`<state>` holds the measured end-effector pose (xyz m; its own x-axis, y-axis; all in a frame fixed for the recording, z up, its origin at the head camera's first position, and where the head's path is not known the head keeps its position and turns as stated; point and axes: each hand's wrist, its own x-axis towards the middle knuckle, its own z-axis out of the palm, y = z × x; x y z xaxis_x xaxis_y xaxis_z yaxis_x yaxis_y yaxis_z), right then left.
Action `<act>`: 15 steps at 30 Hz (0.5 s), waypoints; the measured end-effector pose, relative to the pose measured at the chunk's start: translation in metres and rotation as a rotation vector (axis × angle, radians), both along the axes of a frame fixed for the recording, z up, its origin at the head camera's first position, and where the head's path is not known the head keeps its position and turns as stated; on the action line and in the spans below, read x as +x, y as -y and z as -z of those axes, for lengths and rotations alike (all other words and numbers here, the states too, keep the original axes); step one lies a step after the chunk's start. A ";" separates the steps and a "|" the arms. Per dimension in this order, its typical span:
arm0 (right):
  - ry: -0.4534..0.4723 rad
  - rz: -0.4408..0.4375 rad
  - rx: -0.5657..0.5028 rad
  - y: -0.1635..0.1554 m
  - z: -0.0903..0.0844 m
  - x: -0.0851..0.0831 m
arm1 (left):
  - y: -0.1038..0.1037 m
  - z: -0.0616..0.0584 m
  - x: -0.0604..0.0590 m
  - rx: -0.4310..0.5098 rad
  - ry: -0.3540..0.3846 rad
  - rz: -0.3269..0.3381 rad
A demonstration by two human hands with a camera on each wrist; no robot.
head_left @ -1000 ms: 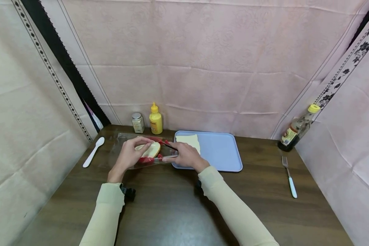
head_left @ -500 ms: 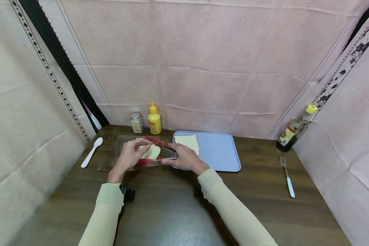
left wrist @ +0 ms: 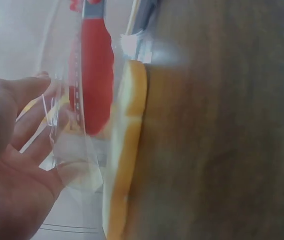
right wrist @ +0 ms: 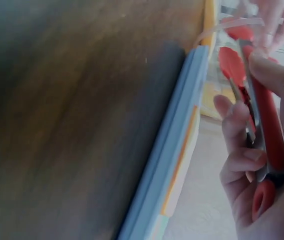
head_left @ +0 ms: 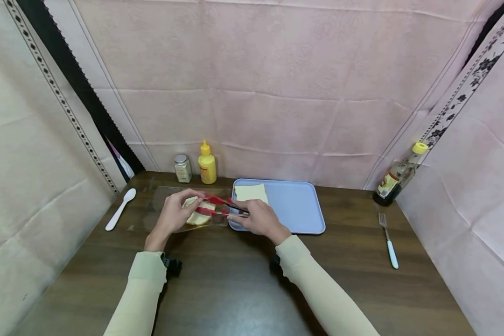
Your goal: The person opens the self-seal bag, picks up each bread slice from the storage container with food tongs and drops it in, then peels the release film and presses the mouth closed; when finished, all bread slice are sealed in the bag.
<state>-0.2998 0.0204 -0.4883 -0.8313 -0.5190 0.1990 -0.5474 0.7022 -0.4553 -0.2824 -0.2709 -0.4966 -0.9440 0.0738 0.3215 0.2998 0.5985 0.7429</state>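
Note:
My left hand (head_left: 172, 214) pinches the edge of a clear plastic bag (head_left: 161, 196) between thumb and fingertips. A slice of bread (head_left: 198, 219) lies at the bag, its brown crust edge showing low along the table in the left wrist view. My right hand (head_left: 260, 218) grips a pair of tongs with red tips, the red-backed handle (right wrist: 271, 125) lying across the palm in the right wrist view. Over the bread, the red tongs tips (head_left: 206, 212) stand a little apart, close to the left fingertips.
A blue tray (head_left: 296, 205) with a pale square slice (head_left: 252, 192) stands right of the bag. Behind are a shaker jar (head_left: 182, 169) and a yellow squeeze bottle (head_left: 207, 164). A white spoon (head_left: 121, 209) lies left; a fork (head_left: 388, 240) and dark sauce bottle (head_left: 396, 179) are at right.
The tongs have drawn back slightly to the right and their tips now overlap the bread instead of flanking it. The left hand keeps its pinch on the bag. The head view has shifted slightly.

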 end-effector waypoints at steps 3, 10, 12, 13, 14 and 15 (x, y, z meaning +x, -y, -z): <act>-0.030 0.014 -0.012 -0.012 -0.001 0.007 | 0.000 0.003 -0.002 -0.010 0.007 0.007; -0.039 0.094 -0.024 -0.041 0.007 0.024 | -0.001 0.009 -0.002 -0.045 0.004 0.010; -0.006 0.134 -0.044 -0.049 0.009 0.027 | -0.002 0.010 -0.003 -0.070 0.006 -0.001; 0.007 0.157 -0.058 -0.052 0.009 0.029 | -0.002 0.011 -0.004 -0.085 0.009 -0.006; 0.021 0.183 -0.071 -0.056 0.009 0.031 | -0.002 0.011 -0.004 -0.094 0.010 -0.010; 0.028 0.205 -0.082 -0.059 0.009 0.033 | -0.002 0.011 -0.005 -0.103 0.012 -0.013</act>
